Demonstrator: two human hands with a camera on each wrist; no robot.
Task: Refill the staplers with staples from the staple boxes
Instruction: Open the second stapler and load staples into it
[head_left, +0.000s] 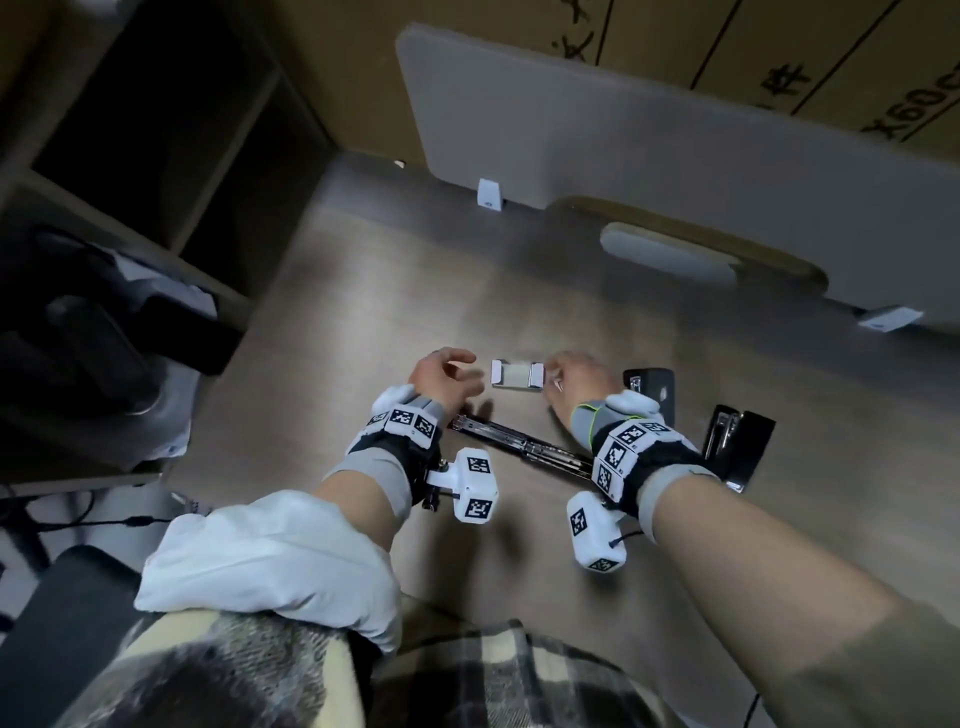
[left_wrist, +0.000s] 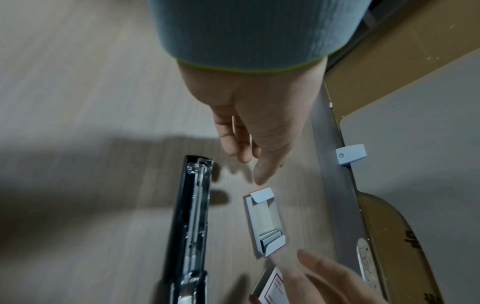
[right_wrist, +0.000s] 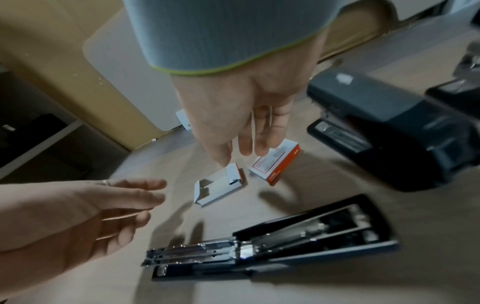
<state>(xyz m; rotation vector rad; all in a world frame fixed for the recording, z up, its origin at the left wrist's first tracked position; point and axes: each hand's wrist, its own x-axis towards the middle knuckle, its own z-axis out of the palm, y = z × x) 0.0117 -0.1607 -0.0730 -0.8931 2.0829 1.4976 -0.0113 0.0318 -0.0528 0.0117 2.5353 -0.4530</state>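
A small white staple tray (head_left: 514, 375) (left_wrist: 263, 218) (right_wrist: 221, 185) lies open on the wooden desk between my hands, with a short stack of staples (left_wrist: 271, 236) at its right end. My left hand (head_left: 447, 374) (left_wrist: 249, 131) hovers just left of the tray, fingers relaxed and holding nothing. Over the tray's right end hangs my right hand (head_left: 576, 379) (right_wrist: 233, 123), fingers loose and thumb tip close to the flap. The red and white box sleeve (right_wrist: 275, 164) (left_wrist: 272, 288) lies beside that hand. A black stapler (head_left: 519, 447) (right_wrist: 272, 242) lies unfolded flat in front of the tray, its metal channel exposed.
Two more black staplers (head_left: 652, 387) (head_left: 737, 452) stand to the right; the nearer one (right_wrist: 389, 127) is close to my right hand. A grey divider panel (head_left: 623, 130) bounds the desk at the back. A dark shelf unit (head_left: 130, 130) is on the left.
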